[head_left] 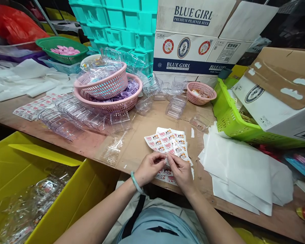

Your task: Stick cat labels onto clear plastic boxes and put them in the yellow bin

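Note:
My left hand, with a pale green bangle at its wrist, and my right hand meet at the front edge of the table. Fingers of both are pinched together on a small whitish piece of paper, mostly hidden by the fingertips. Under and beyond the hands lie sticker sheets printed with cartoon animals and pink lettering. Past them, a clear plastic case with something printed or coloured in it rests on the cardboard, near more stacked clear cases.
Pink baskets with purple pieces and clear plastic stand left of centre. White paper sheets lie on the right, beside a green crate. A yellow box of clear cases sits lower left. Beer cartons and teal crates stand behind.

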`<state>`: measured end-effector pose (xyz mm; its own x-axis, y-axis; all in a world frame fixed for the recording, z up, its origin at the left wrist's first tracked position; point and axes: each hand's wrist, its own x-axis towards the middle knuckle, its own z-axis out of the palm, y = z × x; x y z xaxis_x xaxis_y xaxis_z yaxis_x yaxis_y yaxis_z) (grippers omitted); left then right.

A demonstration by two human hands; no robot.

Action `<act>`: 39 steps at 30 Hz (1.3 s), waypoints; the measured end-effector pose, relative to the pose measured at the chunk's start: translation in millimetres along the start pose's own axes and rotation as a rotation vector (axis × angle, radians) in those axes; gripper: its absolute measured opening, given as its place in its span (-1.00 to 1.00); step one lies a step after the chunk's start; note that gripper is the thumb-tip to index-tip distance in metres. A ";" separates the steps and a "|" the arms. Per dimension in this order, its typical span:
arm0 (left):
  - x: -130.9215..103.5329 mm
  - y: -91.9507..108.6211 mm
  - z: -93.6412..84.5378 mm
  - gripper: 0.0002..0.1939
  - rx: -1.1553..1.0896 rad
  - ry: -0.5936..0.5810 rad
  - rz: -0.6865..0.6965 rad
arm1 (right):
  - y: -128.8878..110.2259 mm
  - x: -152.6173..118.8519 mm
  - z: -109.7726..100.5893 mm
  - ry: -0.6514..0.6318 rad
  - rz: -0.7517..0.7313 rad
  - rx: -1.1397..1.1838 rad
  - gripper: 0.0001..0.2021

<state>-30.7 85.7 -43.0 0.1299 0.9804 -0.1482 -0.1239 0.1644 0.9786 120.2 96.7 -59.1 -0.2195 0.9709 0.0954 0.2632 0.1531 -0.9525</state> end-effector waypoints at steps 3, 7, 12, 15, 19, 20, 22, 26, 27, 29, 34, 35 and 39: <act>-2.5 -3.1 0.0 -0.77 -0.059 0.038 -0.079 | 0.5 5.3 -0.1 0.064 0.154 0.159 -0.71; -9.4 -4.0 -3.2 -0.73 -0.156 0.052 -0.170 | 2.3 10.9 -2.9 0.031 0.237 0.289 -0.70; -13.4 0.6 -2.7 -0.68 -0.158 0.008 -0.151 | -2.7 5.2 0.9 -0.043 0.165 0.253 -0.74; -13.8 1.6 -1.7 -0.68 -0.161 0.014 -0.172 | -2.7 7.6 3.8 0.079 0.249 0.323 -0.80; -19.9 -3.4 -6.0 -0.67 -0.184 0.035 -0.215 | 3.7 24.3 -7.5 0.279 0.389 0.711 -0.77; -22.9 -4.4 -7.7 -0.66 -0.160 0.041 -0.217 | 5.1 28.7 -13.0 0.343 0.398 0.782 -0.75; -30.1 -3.0 -9.6 -0.61 -0.042 0.144 -0.165 | 5.8 34.3 -24.1 0.477 0.346 0.793 -0.75; -36.8 14.8 -0.2 -0.63 0.159 0.379 0.069 | -2.3 30.0 -29.3 0.548 -0.107 0.201 -0.80; -34.6 19.8 4.6 -0.66 0.096 0.328 0.063 | -4.8 27.3 -25.9 0.460 -0.270 0.017 -0.78; -25.2 26.5 13.4 -0.66 -0.161 0.185 -0.026 | -8.6 22.7 -15.6 0.232 -0.555 -0.251 -0.69; 4.6 20.8 10.8 -0.74 -0.588 0.265 -0.098 | -12.7 22.8 3.1 0.143 -0.450 -0.237 -0.38; 7.9 18.9 6.1 -0.75 -0.580 0.293 -0.088 | -13.6 25.8 3.0 0.159 -0.313 -0.135 -0.37; 12.4 17.4 -17.8 -0.75 -0.462 0.298 -0.054 | -23.9 58.4 -2.6 -0.074 0.048 0.114 -0.67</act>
<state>-48.8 102.6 -30.4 -0.1283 0.9465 -0.2960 -0.5521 0.1798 0.8141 103.6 150.1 -30.0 -0.2789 0.9598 0.0314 0.1673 0.0808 -0.9826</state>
